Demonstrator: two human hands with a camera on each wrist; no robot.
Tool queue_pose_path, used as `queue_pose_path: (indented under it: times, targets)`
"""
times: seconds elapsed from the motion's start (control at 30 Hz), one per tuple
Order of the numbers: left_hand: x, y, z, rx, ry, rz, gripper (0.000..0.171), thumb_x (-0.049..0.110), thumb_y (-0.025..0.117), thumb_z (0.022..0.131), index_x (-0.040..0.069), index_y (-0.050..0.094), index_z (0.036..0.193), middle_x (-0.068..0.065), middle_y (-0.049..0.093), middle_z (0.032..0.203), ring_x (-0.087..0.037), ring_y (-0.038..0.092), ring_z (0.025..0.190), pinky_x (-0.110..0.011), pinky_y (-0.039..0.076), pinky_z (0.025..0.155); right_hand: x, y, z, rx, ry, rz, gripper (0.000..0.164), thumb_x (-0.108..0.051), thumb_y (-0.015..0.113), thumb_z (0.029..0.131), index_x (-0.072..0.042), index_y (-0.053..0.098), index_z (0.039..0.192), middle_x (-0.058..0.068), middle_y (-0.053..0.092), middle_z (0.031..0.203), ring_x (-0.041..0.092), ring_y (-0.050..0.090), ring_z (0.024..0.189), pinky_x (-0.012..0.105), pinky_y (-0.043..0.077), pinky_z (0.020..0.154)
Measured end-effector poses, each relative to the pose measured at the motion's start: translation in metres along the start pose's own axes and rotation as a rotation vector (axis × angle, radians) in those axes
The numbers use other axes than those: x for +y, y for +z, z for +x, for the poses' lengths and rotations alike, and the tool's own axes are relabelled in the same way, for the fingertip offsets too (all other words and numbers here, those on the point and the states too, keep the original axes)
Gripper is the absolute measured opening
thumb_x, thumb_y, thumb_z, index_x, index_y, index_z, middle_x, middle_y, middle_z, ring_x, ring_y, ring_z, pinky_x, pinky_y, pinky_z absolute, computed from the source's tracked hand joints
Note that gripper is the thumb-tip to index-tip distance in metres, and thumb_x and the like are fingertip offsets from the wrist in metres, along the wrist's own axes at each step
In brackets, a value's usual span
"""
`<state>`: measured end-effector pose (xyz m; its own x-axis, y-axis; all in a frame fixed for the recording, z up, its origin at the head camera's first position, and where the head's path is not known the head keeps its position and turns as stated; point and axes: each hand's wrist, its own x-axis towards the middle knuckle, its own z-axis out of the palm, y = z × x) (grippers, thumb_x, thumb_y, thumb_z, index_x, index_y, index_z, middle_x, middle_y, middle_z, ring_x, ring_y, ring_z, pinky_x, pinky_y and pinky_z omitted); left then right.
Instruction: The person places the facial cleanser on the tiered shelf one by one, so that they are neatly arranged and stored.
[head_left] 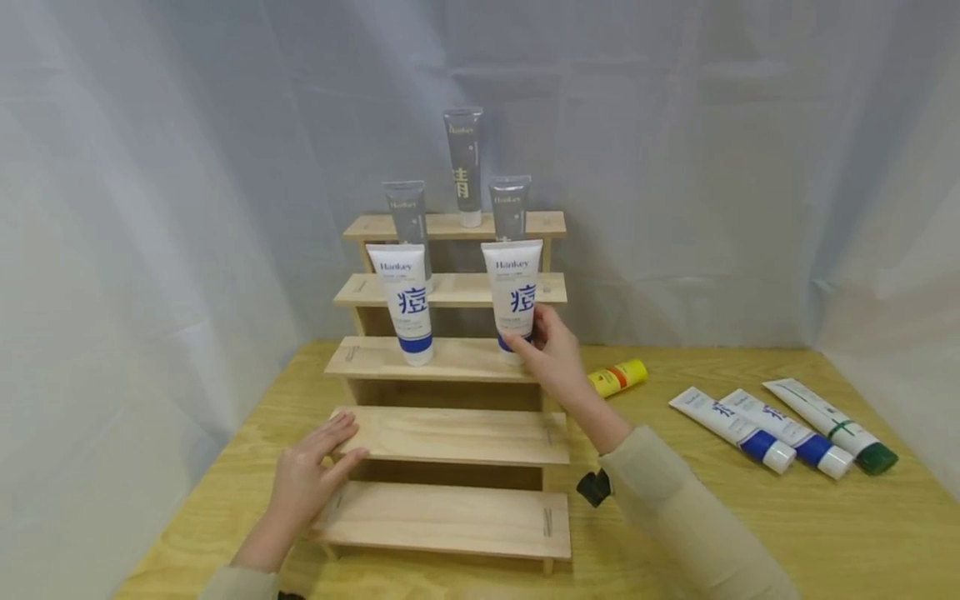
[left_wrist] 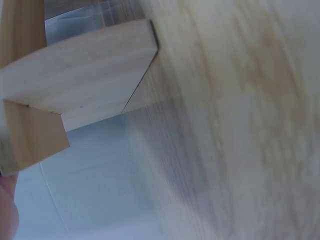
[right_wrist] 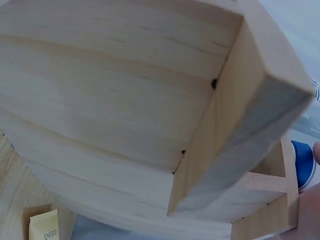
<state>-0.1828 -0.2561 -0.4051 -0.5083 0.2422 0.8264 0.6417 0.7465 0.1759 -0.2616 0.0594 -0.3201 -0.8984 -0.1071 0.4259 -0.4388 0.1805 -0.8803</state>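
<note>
My right hand [head_left: 553, 354] grips the lower part of a white squeeze tube with a blue band [head_left: 514, 287], which stands cap down at the right of the middle step of a wooden tiered shelf [head_left: 450, 433]. In the right wrist view the fingers [right_wrist: 311, 210] show at the right edge by the tube's blue band [right_wrist: 303, 162]. A matching white tube [head_left: 405, 304] stands upright at the left of that step. My left hand [head_left: 311, 467] rests on the left end of the second-lowest step, fingers straight.
Grey tubes stand on the upper steps, one on the top [head_left: 465, 167] and two below it. To the right on the table [head_left: 675, 533] lie a yellow tube [head_left: 618, 377], two white-and-blue tubes [head_left: 731, 427] and a white tube with a green cap [head_left: 832, 423]. A curtain [head_left: 675, 167] hangs behind.
</note>
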Motion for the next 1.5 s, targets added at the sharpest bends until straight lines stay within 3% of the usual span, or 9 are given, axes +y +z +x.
queue_pose_path:
  times: [0.17, 0.4, 0.6, 0.73, 0.87, 1.03, 1.17, 1.27, 1.5]
  targets:
    - [0.001, 0.001, 0.001, -0.002, 0.000, 0.004, 0.041, 0.034, 0.069, 0.072, -0.004, 0.066, 0.089, -0.018, 0.062, 0.100, -0.034, 0.060, 0.089, -0.018, 0.037, 0.091, 0.001, -0.008, -0.003, -0.013, 0.012, -0.005, 0.051, -0.017, 0.065, 0.082, -0.003, 0.041, 0.124, 0.014, 0.049, 0.124, 0.024, 0.046, 0.114, 0.035, 0.038, 0.098]
    - [0.001, 0.002, 0.001, -0.003, 0.006, 0.016, 0.045, 0.039, 0.064, 0.075, -0.004, 0.066, 0.088, -0.018, 0.063, 0.099, -0.034, 0.061, 0.087, -0.031, 0.044, 0.084, 0.099, -0.030, 0.021, -0.034, -0.011, -0.004, 0.062, -0.032, 0.069, 0.076, -0.018, 0.039, 0.130, 0.003, 0.045, 0.130, 0.017, 0.043, 0.117, 0.029, 0.036, 0.099]
    - [0.000, 0.002, 0.001, -0.001, 0.003, 0.010, 0.041, 0.035, 0.068, 0.073, -0.003, 0.067, 0.089, -0.018, 0.062, 0.100, -0.034, 0.061, 0.088, -0.025, 0.041, 0.088, 0.069, -0.052, 0.000, -0.051, 0.011, -0.022, 0.063, -0.031, 0.069, 0.077, -0.010, 0.041, 0.129, 0.008, 0.045, 0.130, 0.021, 0.041, 0.119, 0.034, 0.034, 0.101]
    - [0.000, 0.001, 0.001, -0.008, 0.003, 0.019, 0.042, 0.036, 0.068, 0.073, -0.003, 0.067, 0.088, -0.018, 0.062, 0.099, -0.034, 0.061, 0.088, -0.029, 0.043, 0.085, 0.083, -0.066, -0.009, -0.022, -0.047, -0.102, 0.058, -0.032, 0.068, 0.078, -0.011, 0.045, 0.126, 0.008, 0.049, 0.126, 0.021, 0.045, 0.116, 0.030, 0.039, 0.097]
    - [0.001, 0.001, 0.001, -0.013, -0.004, 0.026, 0.042, 0.036, 0.068, 0.073, -0.003, 0.067, 0.088, -0.018, 0.063, 0.099, -0.034, 0.061, 0.088, -0.029, 0.043, 0.084, 0.071, -0.081, -0.024, -0.019, -0.073, -0.145, 0.056, -0.031, 0.067, 0.079, -0.006, 0.045, 0.123, 0.011, 0.050, 0.123, 0.025, 0.046, 0.114, 0.036, 0.038, 0.097]
    - [0.001, 0.000, 0.001, -0.015, -0.006, 0.024, 0.043, 0.036, 0.068, 0.073, -0.003, 0.066, 0.088, -0.018, 0.063, 0.099, -0.034, 0.060, 0.088, -0.038, 0.047, 0.078, 0.047, -0.100, -0.044, -0.023, -0.007, -0.212, 0.057, -0.033, 0.065, 0.080, 0.000, 0.045, 0.122, 0.016, 0.050, 0.121, 0.028, 0.045, 0.114, 0.040, 0.039, 0.096]
    - [0.001, 0.001, 0.002, -0.014, -0.006, 0.017, 0.041, 0.034, 0.069, 0.072, -0.004, 0.066, 0.088, -0.018, 0.062, 0.099, -0.034, 0.060, 0.089, -0.028, 0.044, 0.085, 0.035, -0.116, -0.053, -0.035, 0.096, -0.342, 0.059, -0.030, 0.062, 0.083, 0.007, 0.041, 0.123, 0.024, 0.046, 0.123, 0.035, 0.042, 0.114, 0.046, 0.037, 0.096]
    - [0.001, 0.001, 0.003, -0.016, -0.003, 0.014, 0.040, 0.032, 0.070, 0.071, -0.004, 0.066, 0.089, -0.018, 0.062, 0.100, -0.034, 0.060, 0.089, -0.022, 0.039, 0.089, 0.043, -0.133, -0.056, -0.047, 0.126, -0.415, 0.058, -0.030, 0.060, 0.084, 0.008, 0.039, 0.123, 0.026, 0.045, 0.123, 0.037, 0.041, 0.115, 0.047, 0.035, 0.097]
    - [0.000, 0.002, 0.004, -0.009, 0.005, 0.009, 0.041, 0.034, 0.069, 0.073, -0.004, 0.066, 0.088, -0.019, 0.062, 0.099, -0.034, 0.060, 0.089, -0.038, 0.047, 0.078, 0.068, -0.172, -0.068, -0.015, 0.133, -0.558, 0.061, -0.038, 0.060, 0.083, 0.008, 0.043, 0.119, 0.029, 0.049, 0.115, 0.039, 0.046, 0.108, 0.046, 0.041, 0.092]
